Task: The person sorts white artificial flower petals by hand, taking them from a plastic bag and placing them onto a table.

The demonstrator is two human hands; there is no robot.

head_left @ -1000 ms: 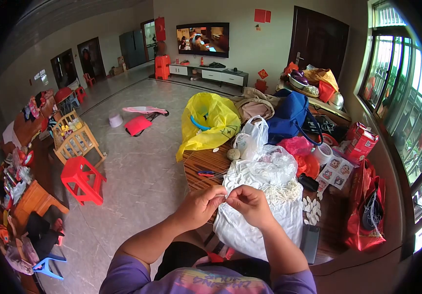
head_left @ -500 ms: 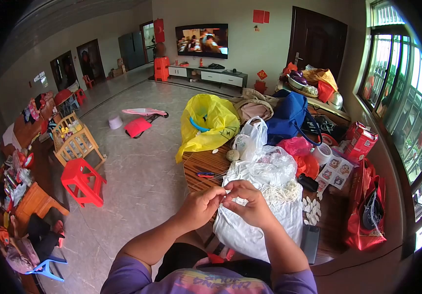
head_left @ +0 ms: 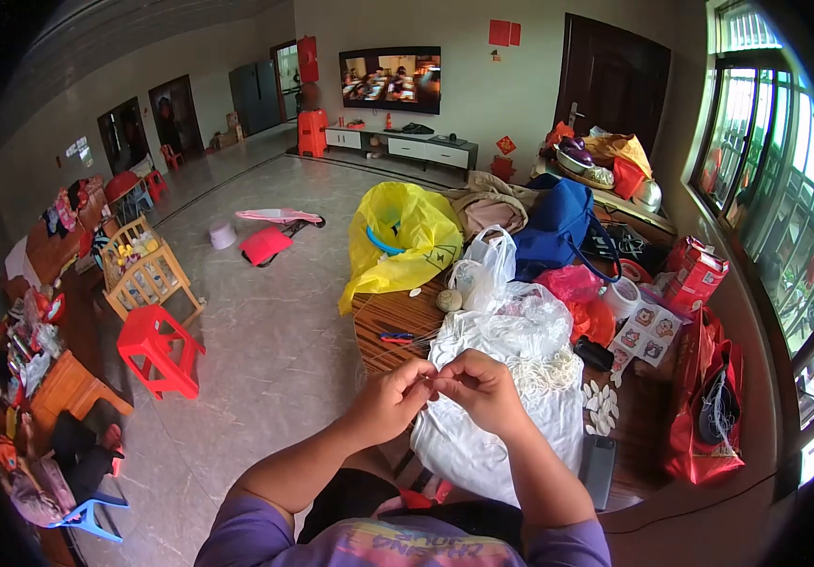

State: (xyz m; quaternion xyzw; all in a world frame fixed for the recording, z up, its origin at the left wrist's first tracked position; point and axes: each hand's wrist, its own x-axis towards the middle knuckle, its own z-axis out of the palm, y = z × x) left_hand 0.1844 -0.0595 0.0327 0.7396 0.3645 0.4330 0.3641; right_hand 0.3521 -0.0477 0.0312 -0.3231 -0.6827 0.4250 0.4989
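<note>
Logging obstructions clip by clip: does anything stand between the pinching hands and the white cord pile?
Nothing visible stands between the right hand and the white cord; only white cloth shows beneath them. From the left hand, the right hand itself is in the way.

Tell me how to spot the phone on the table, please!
Find the wooden table, then the white cloth spread on it. The phone lies just right of the cloth, closer to the person than the white oval pieces. It is flat and rectangular, unlike the rounded black thing beyond those pieces.
</note>
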